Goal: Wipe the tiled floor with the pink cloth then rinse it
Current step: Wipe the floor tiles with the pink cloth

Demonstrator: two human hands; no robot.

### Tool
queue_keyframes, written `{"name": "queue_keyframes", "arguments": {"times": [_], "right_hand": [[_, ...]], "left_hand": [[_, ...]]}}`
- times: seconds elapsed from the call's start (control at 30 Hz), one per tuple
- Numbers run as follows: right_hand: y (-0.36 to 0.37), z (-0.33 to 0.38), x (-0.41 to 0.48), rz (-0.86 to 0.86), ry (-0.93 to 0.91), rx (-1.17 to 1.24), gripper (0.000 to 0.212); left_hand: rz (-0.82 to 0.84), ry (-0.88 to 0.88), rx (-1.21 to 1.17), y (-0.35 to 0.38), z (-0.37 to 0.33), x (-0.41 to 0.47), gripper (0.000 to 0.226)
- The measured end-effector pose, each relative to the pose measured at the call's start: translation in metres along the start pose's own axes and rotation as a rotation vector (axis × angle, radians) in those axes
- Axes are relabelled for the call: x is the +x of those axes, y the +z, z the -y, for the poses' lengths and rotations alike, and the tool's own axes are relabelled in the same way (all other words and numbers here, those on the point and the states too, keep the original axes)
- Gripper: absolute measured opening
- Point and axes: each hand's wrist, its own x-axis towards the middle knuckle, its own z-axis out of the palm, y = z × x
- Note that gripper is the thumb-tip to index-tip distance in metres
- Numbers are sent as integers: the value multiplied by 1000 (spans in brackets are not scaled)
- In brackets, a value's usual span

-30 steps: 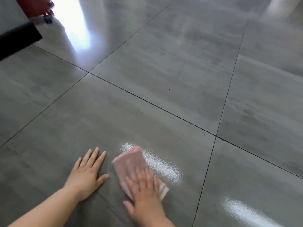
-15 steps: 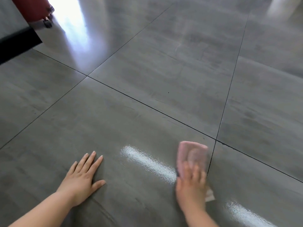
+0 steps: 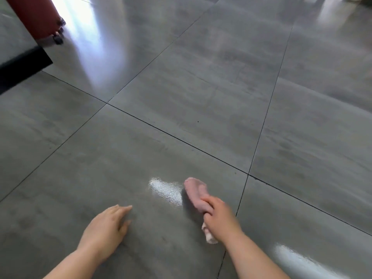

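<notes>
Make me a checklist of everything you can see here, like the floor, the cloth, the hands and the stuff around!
Surface: grey tiled floor, glossy, dark grout lines, shiny wet streak.
Job's things: pink cloth, bunched, on the floor.
Clutter: tiny dark speck on a tile.
Grippers: right hand gripping the cloth; left hand flat on the floor, empty.
Cables: nothing seen.
Surroundings: red wheeled object and black edge, far left.

We see a floor (image 3: 201,87) of smooth, glossy grey tiles, mirroring light in bright streaks. The pink cloth (image 3: 196,193) looks soft, matt and slightly fuzzy.
</notes>
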Motion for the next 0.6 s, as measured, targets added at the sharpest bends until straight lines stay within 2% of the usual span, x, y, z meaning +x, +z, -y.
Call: {"name": "queue_keyframes", "arguments": {"times": [0.1,0.2,0.3,0.37,0.5,0.6], "right_hand": [[-57,11,-41,-90,200,342,43],[-119,42,-95,-89,273,490,31],[-178,78,-160,-58,324,615,29],[-215,98,-203,-63,331,633,29],[-286,131,-292,-127,349,629,21],[-332,145,-352,-170,386,675,25]], "left_hand": [[-99,-59,-175,-39,-25,-48,31],[-167,-173,-298,-105,-49,-92,22],[-155,-220,-311,-179,-72,-140,19],[-132,-222,-333,-228,-92,-172,16],[-85,-207,-371,-318,-151,-236,32],[-87,-182,-373,-354,-188,-275,15]]}}
